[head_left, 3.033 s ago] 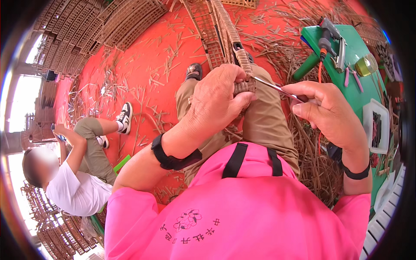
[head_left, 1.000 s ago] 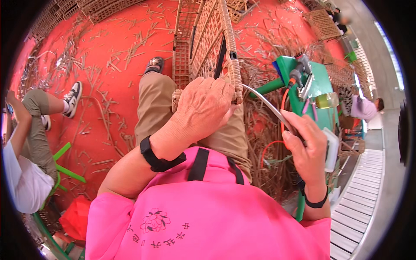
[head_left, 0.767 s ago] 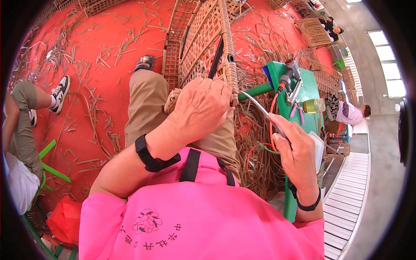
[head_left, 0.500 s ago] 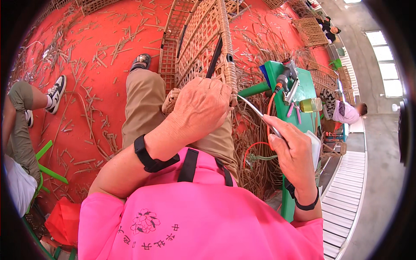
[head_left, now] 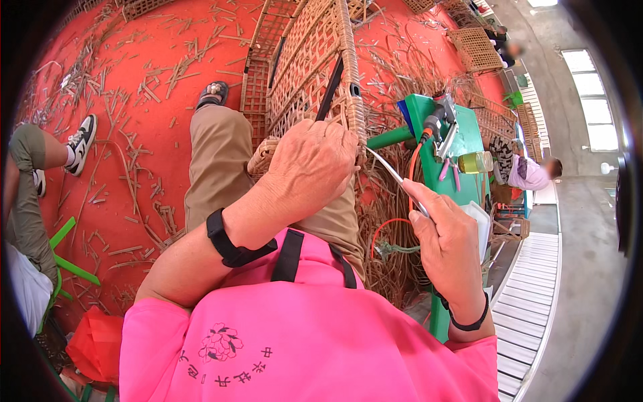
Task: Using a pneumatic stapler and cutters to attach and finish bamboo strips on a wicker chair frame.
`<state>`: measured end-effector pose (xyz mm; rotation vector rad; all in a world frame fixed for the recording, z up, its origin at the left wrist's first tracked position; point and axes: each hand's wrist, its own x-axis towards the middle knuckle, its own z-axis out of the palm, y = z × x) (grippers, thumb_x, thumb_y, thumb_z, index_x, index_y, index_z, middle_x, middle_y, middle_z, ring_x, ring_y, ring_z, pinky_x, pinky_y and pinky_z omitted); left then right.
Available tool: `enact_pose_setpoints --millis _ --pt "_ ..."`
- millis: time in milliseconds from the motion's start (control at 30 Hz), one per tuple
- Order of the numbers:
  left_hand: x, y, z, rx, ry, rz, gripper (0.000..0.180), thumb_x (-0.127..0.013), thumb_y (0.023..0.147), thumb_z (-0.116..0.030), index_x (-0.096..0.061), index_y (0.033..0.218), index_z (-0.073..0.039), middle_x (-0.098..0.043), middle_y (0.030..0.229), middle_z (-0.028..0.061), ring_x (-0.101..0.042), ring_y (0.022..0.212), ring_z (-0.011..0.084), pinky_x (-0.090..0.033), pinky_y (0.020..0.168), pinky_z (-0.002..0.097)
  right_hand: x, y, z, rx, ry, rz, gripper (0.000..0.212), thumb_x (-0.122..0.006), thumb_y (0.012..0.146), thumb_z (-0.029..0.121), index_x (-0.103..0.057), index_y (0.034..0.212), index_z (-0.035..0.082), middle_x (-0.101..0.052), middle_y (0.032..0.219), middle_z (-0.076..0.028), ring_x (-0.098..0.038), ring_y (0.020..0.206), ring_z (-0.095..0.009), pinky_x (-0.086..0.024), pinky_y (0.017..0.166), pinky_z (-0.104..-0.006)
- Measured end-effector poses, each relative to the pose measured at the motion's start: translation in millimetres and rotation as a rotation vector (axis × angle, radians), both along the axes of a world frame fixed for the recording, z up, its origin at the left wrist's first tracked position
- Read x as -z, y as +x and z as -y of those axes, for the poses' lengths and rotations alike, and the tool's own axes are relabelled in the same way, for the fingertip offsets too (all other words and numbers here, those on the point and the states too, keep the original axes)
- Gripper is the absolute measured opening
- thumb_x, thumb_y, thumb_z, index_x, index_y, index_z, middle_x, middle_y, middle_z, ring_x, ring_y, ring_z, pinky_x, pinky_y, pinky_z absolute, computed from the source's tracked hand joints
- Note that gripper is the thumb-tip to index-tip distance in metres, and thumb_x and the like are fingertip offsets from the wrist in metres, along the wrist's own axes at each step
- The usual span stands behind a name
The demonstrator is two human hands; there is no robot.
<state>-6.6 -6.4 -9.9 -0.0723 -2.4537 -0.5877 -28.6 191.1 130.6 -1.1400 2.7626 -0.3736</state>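
A large tan woven rattan frame (head_left: 315, 53), with open lattice panels and a thick wrapped edge, stands between my knees. At its near corner my left hand (head_left: 311, 157) is closed around the wrapped rim, and the fingertips are hidden behind the knuckles. A black strip (head_left: 330, 90) runs along the panel just above that hand. In my right hand (head_left: 450, 231) is a slim curved metal awl (head_left: 388, 166), its shaft gripped between thumb and fingers. The awl's tip reaches the rim beside my left hand; whether it goes into the weave is hidden.
To the right, a green bench (head_left: 462, 134) carries a power tool (head_left: 439, 124), pink-handled pliers (head_left: 450, 173) and a jar of yellowish liquid (head_left: 474, 163). An orange hose (head_left: 410, 177) hangs beside it. Loose rattan strips (head_left: 395, 261) lie below. A seated person's leg (head_left: 50, 147) is at left.
My right hand has shifted slightly down and left, with the awl's tip still at the rim. My left hand keeps its grip. The view has tilted a little.
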Motion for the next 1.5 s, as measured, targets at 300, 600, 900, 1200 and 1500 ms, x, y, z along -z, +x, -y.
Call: enact_pose_setpoints --millis 300,600,900,1200,1500 --pt "0 -1 0 0.022 -0.020 0.040 0.033 -0.080 0.075 -0.024 -0.064 0.096 -0.003 -0.064 0.087 0.0100 -0.064 0.086 0.0273 -0.049 0.079 0.0392 -14 5 13 -0.001 0.135 -0.078 0.036 -0.059 0.093 0.000 -0.064 0.129 0.003 -0.071 0.104 -0.020 -0.068 0.083 -0.031 -0.052 0.076 -0.0362" --pt "1 -1 0 0.016 -0.063 0.020 0.029 -0.077 0.077 -0.025 -0.063 0.092 -0.005 -0.063 0.086 0.0088 -0.064 0.084 0.0255 -0.048 0.077 0.0378 -12 0 8 -0.075 0.142 -0.136 0.037 -0.058 0.094 0.005 -0.062 0.131 0.007 -0.063 0.081 -0.015 -0.061 0.069 -0.035 -0.048 0.061 -0.0455" --pt "4 -2 -1 0.016 -0.018 -0.017 0.027 -0.077 0.075 -0.021 -0.063 0.091 -0.004 -0.063 0.086 0.0095 -0.064 0.084 0.0265 -0.048 0.077 0.0392 13 15 11 -0.115 0.289 -0.351 0.038 -0.058 0.092 0.004 -0.063 0.130 0.008 -0.060 0.081 -0.013 -0.063 0.065 -0.033 -0.051 0.056 -0.0438" --pt "2 -3 4 -0.011 -0.065 -0.009 0.030 -0.079 0.076 -0.022 -0.061 0.092 -0.004 -0.064 0.087 0.0120 -0.064 0.086 0.0302 -0.049 0.077 0.0408 69 41 19 0.054 0.197 -0.558 0.052 -0.060 0.087 0.004 -0.056 0.140 0.005 -0.054 0.082 -0.010 -0.062 0.059 -0.026 -0.050 0.047 -0.0374" --pt "2 -9 -3 -0.007 0.003 -0.079 0.032 -0.078 0.079 -0.030 -0.065 0.090 -0.003 -0.066 0.083 0.0125 -0.067 0.082 0.0283 -0.050 0.073 0.0396 102 40 11 0.132 0.035 -0.563 0.059 -0.058 0.084 0.001 -0.052 0.143 0.006 -0.056 0.084 -0.013 -0.063 0.061 -0.032 -0.052 0.052 -0.0428"
